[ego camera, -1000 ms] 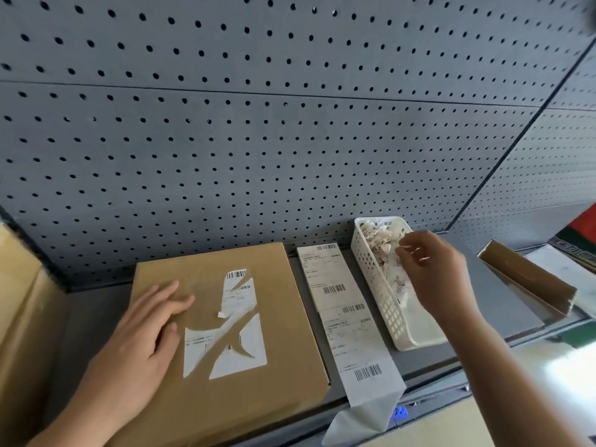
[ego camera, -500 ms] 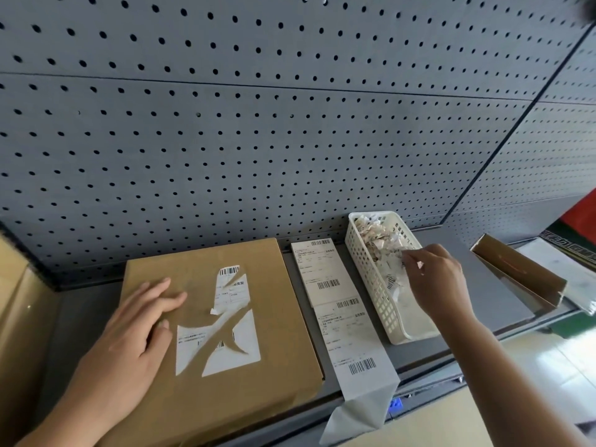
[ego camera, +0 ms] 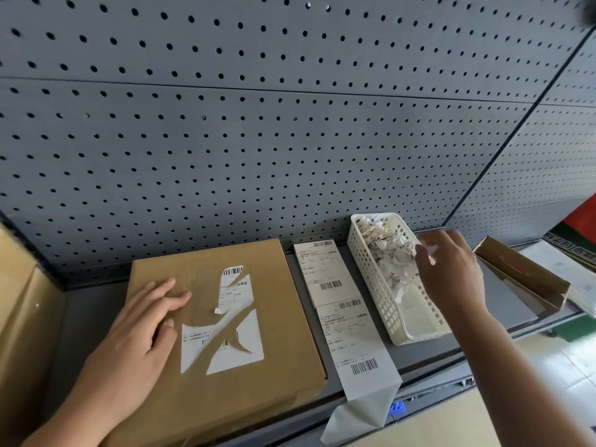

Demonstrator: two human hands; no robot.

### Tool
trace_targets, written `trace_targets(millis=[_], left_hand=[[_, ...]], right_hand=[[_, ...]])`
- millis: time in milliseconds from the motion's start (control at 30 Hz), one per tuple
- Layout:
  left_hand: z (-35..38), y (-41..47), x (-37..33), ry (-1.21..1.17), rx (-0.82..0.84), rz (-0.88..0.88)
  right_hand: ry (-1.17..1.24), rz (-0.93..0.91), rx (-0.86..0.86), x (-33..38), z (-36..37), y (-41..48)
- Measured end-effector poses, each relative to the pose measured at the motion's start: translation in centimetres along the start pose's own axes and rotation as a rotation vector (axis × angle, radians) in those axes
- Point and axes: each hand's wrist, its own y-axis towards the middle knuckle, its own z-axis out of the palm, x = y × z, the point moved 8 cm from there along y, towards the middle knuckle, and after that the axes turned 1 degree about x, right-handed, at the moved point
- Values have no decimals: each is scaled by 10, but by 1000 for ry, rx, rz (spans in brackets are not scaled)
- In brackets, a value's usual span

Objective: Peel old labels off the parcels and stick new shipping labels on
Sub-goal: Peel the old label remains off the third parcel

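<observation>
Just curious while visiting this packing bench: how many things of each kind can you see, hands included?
Cardboard boxes: 3 (flat parcel, carton at left, open box at right)
White basket of label scraps: 1
Strip of new shipping labels: 1
Hands: 2 (left hand, right hand)
Total: 7

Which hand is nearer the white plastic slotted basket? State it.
Right. The right hand is over the white plastic basket; the left hand lies flat on the brown cardboard parcel.
</observation>
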Motion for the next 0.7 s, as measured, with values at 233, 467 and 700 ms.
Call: trace_targets(millis=[233,467,700], left_hand=[[0,0,-1,-8,0,-4],[0,0,-1,-4,12,-14],[1,-2,-3,7,25,-37]], right_hand=[[131,-98,17,38,0,-1],[238,-217,107,99,21,-8],[331,-346,207,160,44,-26]])
